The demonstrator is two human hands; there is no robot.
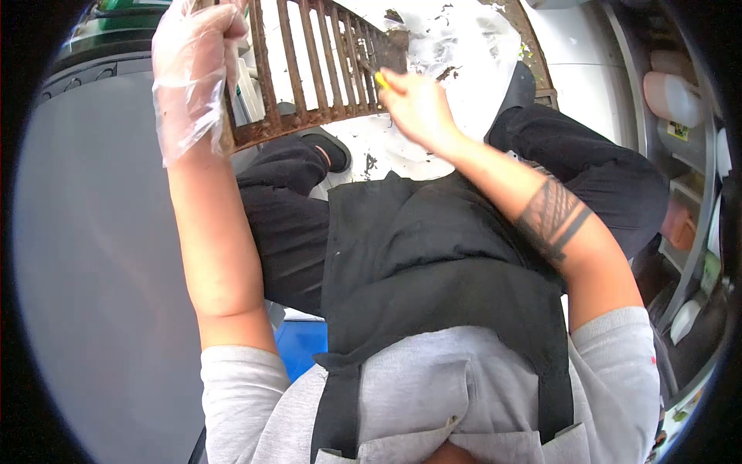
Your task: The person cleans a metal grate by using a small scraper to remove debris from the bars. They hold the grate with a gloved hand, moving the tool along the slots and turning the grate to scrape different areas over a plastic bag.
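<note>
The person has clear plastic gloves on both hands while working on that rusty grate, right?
Not quite: only the left hand wears a clear plastic glove, gripping the rusty grate. The right hand is bare and presses a small yellow thing against the bars. The head view shows it.

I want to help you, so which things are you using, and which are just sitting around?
In use:
- rusty grate, gripped by the gloved left hand
- yellow-handled tool in the right hand, against the grate
- white sheet beneath, catching bits

Lying about:
- white jug
- orange container
- blue thing
</note>
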